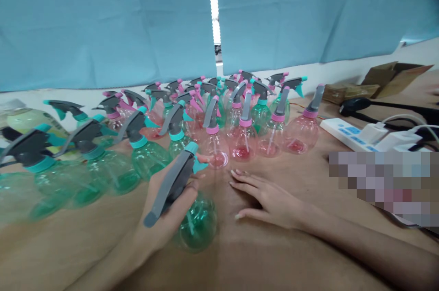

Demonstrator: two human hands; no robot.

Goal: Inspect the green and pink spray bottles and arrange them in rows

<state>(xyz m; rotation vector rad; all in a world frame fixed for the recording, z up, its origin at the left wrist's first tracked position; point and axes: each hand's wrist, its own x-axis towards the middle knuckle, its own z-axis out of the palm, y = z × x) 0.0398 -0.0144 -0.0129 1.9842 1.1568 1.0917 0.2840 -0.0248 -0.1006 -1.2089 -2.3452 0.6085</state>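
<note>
My left hand (176, 204) is wrapped round the neck of a green spray bottle (200, 227), just under its grey and teal trigger head. The bottle leans a little, its clear green body showing below my fingers. To the right, my right hand (267, 195) rests on the wooden table (254, 254) with fingers stretched out, holding nothing. Past its fingertips stands a row of pink spray bottles (244, 145) with grey heads and pink collars. On the left is a line of green spray bottles (120, 172) with teal collars.
More pink and green spray bottles crowd the back, near the blue curtain (103, 21). At right lie a white power strip (350, 131) with plugs and cables, a black object (356, 106), and an opened cardboard box (391, 78). A blurred-out patch (387, 186) covers something at the right edge.
</note>
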